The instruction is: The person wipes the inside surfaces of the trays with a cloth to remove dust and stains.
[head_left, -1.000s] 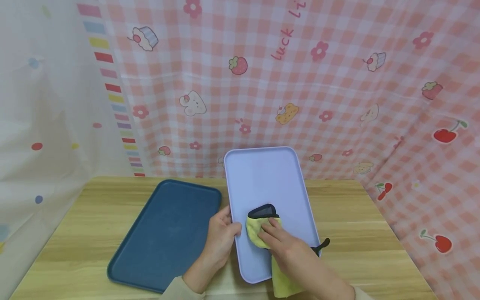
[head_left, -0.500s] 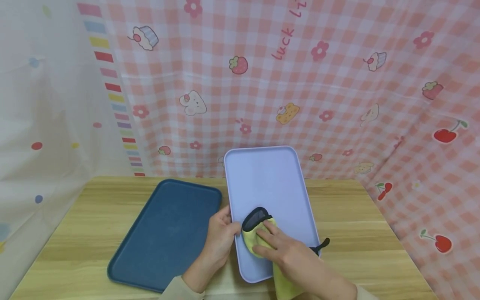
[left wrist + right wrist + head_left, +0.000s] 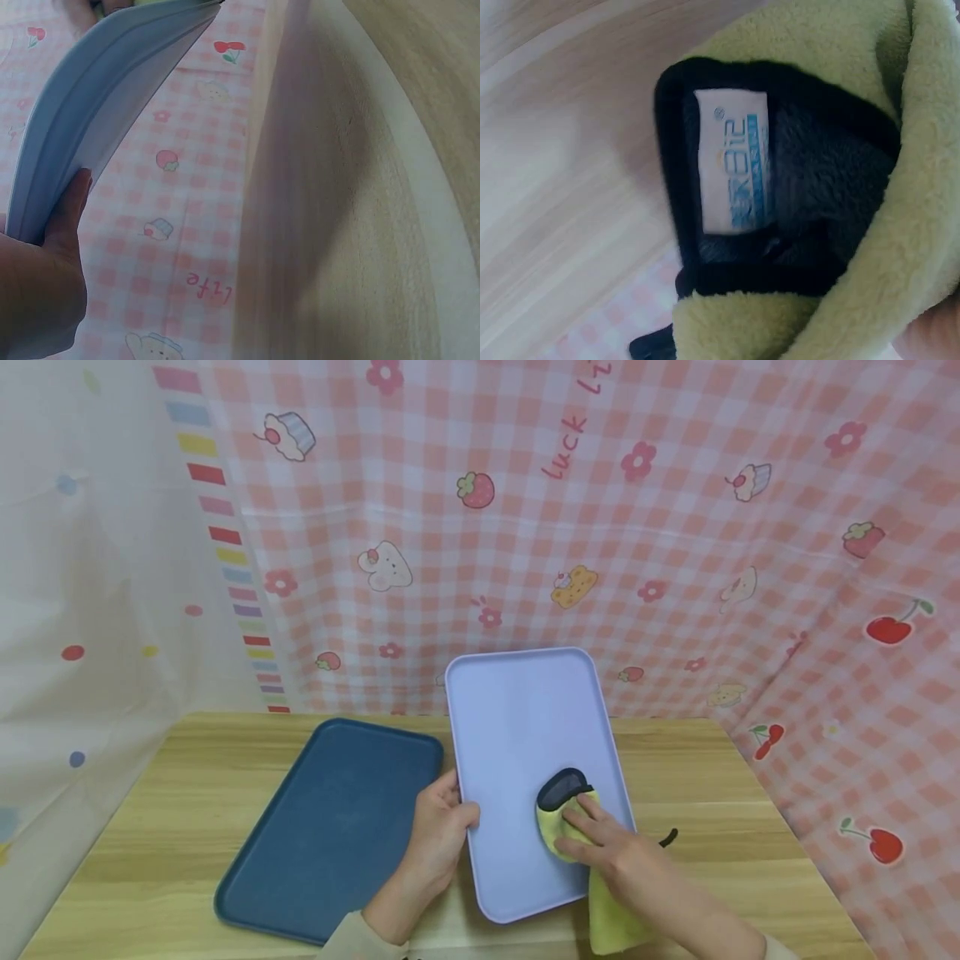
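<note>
In the head view my left hand [image 3: 437,835] grips the left rim of a lilac tray [image 3: 517,718], thumb over its inner face and fingers behind. The tray is tilted up above the table. In the left wrist view that tray [image 3: 90,97] appears edge-on, with the left hand [image 3: 45,292] at its lower end. My right hand [image 3: 615,852] holds a yellow-green cloth [image 3: 553,835] against the tray's lower right part, fingers spread over it. A tail of cloth hangs below the hand. The right wrist view shows the cloth [image 3: 900,247] folded, with dark edging, dark reverse side and white label.
A dark blue tray [image 3: 337,827] lies flat on the wooden table [image 3: 720,827], left of the lilac one. Behind the table hangs a pink checked curtain [image 3: 420,635]; a white dotted one [image 3: 112,610] hangs at the left.
My right hand first slid the cloth slightly left and down, then moved it right across the lilac tray. The tray rose a little; my left hand kept its grip on the rim.
</note>
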Tool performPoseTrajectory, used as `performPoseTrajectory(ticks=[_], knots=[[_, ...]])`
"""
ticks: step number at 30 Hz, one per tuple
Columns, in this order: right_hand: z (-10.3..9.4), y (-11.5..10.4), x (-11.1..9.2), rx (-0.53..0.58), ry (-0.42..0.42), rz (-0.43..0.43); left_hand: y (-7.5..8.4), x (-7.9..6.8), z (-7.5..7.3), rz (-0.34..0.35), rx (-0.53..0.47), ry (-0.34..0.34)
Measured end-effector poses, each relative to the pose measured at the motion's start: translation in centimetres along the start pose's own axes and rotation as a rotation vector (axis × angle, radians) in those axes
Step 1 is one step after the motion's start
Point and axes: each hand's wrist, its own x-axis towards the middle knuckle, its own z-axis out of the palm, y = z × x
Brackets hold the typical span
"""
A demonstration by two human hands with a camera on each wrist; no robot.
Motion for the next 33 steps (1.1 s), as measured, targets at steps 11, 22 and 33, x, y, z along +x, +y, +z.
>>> performPoseTrajectory(ticks=[11, 22, 33], knots=[[-0.5, 1.7, -1.8, -0.054, 0.057, 0.079, 0.0, 0.0, 0.0, -0.004, -0.006, -0.005], [-1.2, 1.3, -2.6, -0.01, 0.047, 0.159, 0.1, -0.1, 0.0, 0.012, -0.037, -0.004], [-1.4, 0.7, -3.9, 0.087, 0.02, 0.107, 0.2, 0.0, -0.2, 0.018, -0.055, -0.006]])
